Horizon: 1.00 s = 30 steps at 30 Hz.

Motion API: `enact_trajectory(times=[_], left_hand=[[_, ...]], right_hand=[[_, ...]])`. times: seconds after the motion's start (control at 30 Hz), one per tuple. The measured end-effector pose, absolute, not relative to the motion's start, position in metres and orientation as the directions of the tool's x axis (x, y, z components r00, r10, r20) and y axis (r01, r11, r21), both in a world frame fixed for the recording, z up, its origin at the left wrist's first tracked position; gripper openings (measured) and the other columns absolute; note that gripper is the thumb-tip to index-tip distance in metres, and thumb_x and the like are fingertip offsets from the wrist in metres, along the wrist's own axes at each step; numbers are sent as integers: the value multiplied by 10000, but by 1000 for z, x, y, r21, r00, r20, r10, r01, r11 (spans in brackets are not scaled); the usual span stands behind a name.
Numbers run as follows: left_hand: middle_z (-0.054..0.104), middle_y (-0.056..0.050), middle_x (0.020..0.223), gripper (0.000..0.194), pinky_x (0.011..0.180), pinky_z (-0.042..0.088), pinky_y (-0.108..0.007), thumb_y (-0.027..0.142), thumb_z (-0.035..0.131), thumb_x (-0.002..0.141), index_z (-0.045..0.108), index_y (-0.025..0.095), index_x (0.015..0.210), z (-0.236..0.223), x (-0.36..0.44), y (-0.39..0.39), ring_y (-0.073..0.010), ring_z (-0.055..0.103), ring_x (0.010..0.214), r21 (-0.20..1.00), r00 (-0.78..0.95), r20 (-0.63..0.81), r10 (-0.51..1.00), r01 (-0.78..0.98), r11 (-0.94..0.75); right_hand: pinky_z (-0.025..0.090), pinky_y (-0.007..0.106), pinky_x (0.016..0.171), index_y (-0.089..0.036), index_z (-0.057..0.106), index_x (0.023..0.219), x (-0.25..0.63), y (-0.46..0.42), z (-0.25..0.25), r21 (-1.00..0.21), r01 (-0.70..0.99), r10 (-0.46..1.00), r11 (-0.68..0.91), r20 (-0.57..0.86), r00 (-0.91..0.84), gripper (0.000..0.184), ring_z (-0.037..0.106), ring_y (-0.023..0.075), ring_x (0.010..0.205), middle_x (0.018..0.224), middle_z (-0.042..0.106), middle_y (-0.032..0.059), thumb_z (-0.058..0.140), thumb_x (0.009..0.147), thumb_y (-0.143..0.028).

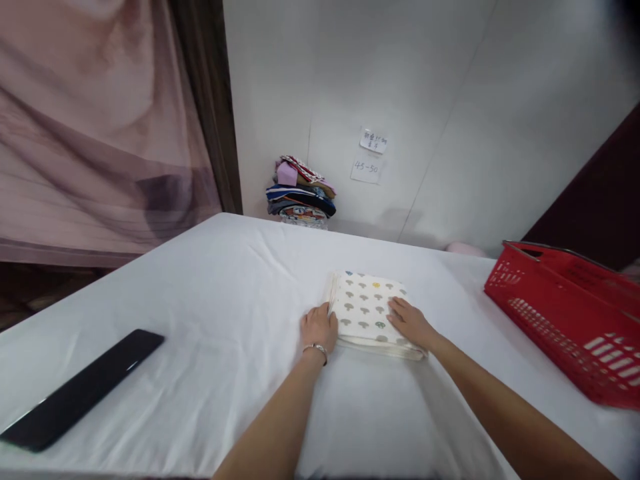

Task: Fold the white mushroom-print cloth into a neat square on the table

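A folded cream cloth (365, 308) with a print of grey mushrooms, plus a few yellow, green and blue ones, lies flat on the white-covered table (210, 287). My left hand (319, 329), a bracelet at its wrist, rests on the table with its fingers against the cloth's left edge; its thumb is apart from the fingers. On top of the cloth's right side lies my right hand (411, 323), fingers stretched out and flat. Several layers show along the cloth's near edge.
A red plastic basket (565, 313) stands at the right. To the left lies a long flat black object (85, 390). Beyond the far edge is a stack of folded clothes (301, 193) by the wall. Paper notes (367, 167) hang there. A pink curtain (90, 133) hangs left.
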<state>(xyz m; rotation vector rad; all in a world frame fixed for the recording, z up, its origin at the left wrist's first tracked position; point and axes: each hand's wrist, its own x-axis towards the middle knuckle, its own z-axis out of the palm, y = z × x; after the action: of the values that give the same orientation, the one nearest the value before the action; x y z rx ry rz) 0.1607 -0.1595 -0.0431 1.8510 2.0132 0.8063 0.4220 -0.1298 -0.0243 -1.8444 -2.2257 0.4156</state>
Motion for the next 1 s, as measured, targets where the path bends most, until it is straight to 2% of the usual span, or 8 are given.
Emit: enact_trajectory(times=[0.07, 0.13, 0.27, 0.4, 0.53, 0.7, 0.87, 1.0], left_hand=[[614, -94, 1073, 379, 936, 297, -382, 336, 320, 872, 527, 188, 1153, -44, 159, -158, -232, 495, 1070, 586, -133, 143, 981, 810, 25], [609, -84, 1093, 400, 950, 291, -372, 378, 299, 882, 521, 196, 1161, -45, 158, -156, -227, 494, 1083, 604, -143, 129, 981, 796, 37], [582, -106, 1152, 438, 965, 291, -355, 399, 315, 869, 491, 172, 1199, -46, 159, -154, -231, 477, 1122, 602, -199, 125, 972, 794, 85], [567, -127, 1175, 445, 962, 291, -357, 364, 306, 870, 470, 148, 1222, -44, 165, -157, -238, 463, 1140, 554, -220, 147, 964, 826, 104], [595, -131, 1122, 451, 933, 313, -366, 356, 306, 870, 460, 130, 1229, -43, 181, -175, -244, 501, 1084, 528, -165, 141, 976, 847, 67], [611, -130, 1088, 469, 900, 345, -356, 377, 395, 833, 442, 127, 1228, -41, 200, -195, -248, 512, 1069, 568, -151, 121, 981, 821, 57], [553, -128, 1211, 513, 883, 389, -329, 331, 478, 783, 394, 165, 1261, -33, 206, -184, -234, 534, 1082, 711, -231, -9, 973, 682, 168], [499, -150, 1274, 663, 904, 398, -307, 356, 558, 726, 334, 132, 1309, -24, 207, -166, -240, 522, 1115, 785, -324, -207, 923, 507, 354]], right_hand=[[213, 374, 1080, -221, 482, 1260, 444, -147, -32, -521, 854, 1000, -19, -19, 11, 516, 254, 230, 1323, 1423, 328, 65, 505, 785, -422], [284, 361, 1056, -237, 477, 1262, 456, -160, -41, -673, 722, 985, -163, -64, 163, 565, 353, 238, 1273, 1375, 406, 57, 561, 740, -438], [435, 343, 940, -252, 416, 1307, 459, -167, -51, -850, 470, 960, -239, -134, 247, 701, 528, 232, 1117, 1268, 523, 58, 625, 677, -477], [467, 343, 898, -243, 376, 1334, 454, -160, -43, -884, 404, 963, -236, -158, 216, 742, 533, 235, 1112, 1269, 522, 77, 652, 665, -403], [494, 312, 840, -210, 349, 1348, 470, -156, -32, -945, 233, 968, -229, -195, 161, 762, 602, 215, 1003, 1195, 579, 91, 656, 655, -287], [527, 330, 752, -204, 309, 1365, 499, -160, -38, -937, 98, 940, -336, -326, 102, 835, 649, 221, 883, 1068, 649, 87, 695, 629, -275], [520, 327, 748, -211, 423, 1304, 499, -162, -43, -940, 153, 944, -305, -278, 176, 754, 653, 223, 858, 1010, 674, 62, 710, 612, -289], [503, 311, 764, -177, 529, 1218, 497, -164, -48, -960, 154, 951, -234, -193, 241, 663, 651, 228, 845, 982, 682, 64, 720, 598, -308]])
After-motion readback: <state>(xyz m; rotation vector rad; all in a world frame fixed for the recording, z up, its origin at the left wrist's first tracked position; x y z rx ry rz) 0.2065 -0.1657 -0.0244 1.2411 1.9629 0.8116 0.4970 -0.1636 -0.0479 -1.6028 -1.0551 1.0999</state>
